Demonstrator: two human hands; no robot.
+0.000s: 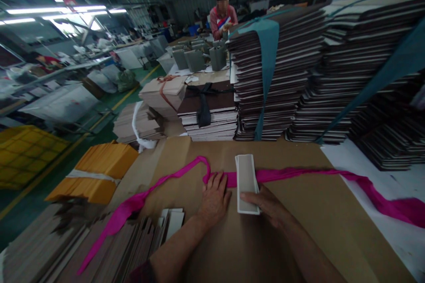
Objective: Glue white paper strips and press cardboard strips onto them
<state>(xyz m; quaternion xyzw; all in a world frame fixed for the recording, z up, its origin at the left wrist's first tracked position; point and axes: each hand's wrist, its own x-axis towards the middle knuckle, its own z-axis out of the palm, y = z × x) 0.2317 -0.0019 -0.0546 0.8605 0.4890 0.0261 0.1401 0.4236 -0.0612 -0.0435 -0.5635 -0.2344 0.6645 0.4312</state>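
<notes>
A long bright pink cloth strip [288,173] runs across the brown cardboard sheet [212,247] on the table. My left hand [214,198] lies palm down on the cardboard, fingers stretched out, its fingertips at the strip. In my right hand [267,203] is a small stack of beige rectangular panels [246,181] with white edges, the thumb on top and the other fingers mostly hidden. The stack lies across the strip and covers part of it. How many panels are in the stack I cannot tell.
Tall stacks of dark panels [279,70] tied with teal strips stand behind and to the right. An orange bundle [96,170] and grey-brown panels [109,247] are at the left. A co-worker [223,15] stands beyond grey box-like pieces [195,59].
</notes>
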